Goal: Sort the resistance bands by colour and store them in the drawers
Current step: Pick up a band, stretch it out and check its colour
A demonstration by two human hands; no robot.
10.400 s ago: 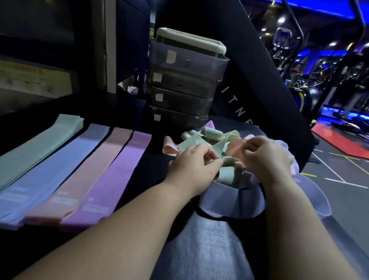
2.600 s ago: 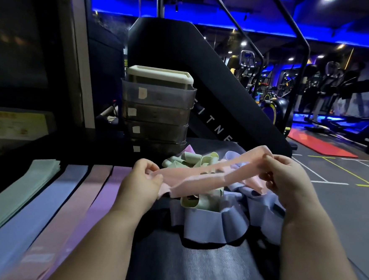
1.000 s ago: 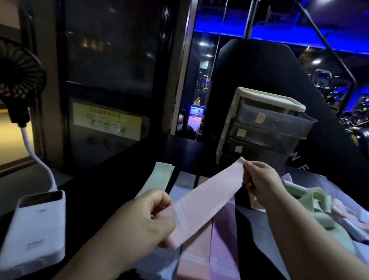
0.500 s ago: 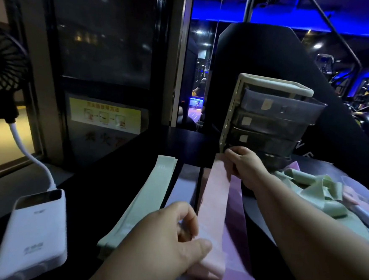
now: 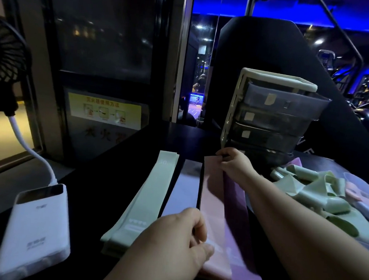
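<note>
- Pink band [image 5: 212, 207] was stretched up in the air between both hands a second ago. Now it's down flat on the bench [image 5: 132, 153], on top of the other pink ones.
- It's in the third lane: green stack [image 5: 146, 202] furthest left, then the pale blue stack [image 5: 185, 190], then pink, with the purple stack [image 5: 235, 200] touching its right edge.
- Its long axis runs straight away from the person, near to far, parallel with the other lanes.
- Left hand [image 5: 172, 244] is at the near end, thumb and fingers pinching the corner of the band.
- Right hand [image 5: 234, 165] is at the far end, fingers curled and pinching that edge, just in front of the foot of the drawer unit [image 5: 272, 124].
- So the band lies stretched between the two hands, one at each tip, neither over the middle.
- All the drawers look shut, so I'd say this is mid-sorting and no storing has started.
- Loose pile [image 5: 313, 192] of unsorted bands is off to the right, well apart from the left hand and a lot nearer the right one.
- My guess is both hands just need to let go, then the right hand swings right for the next band.
</note>
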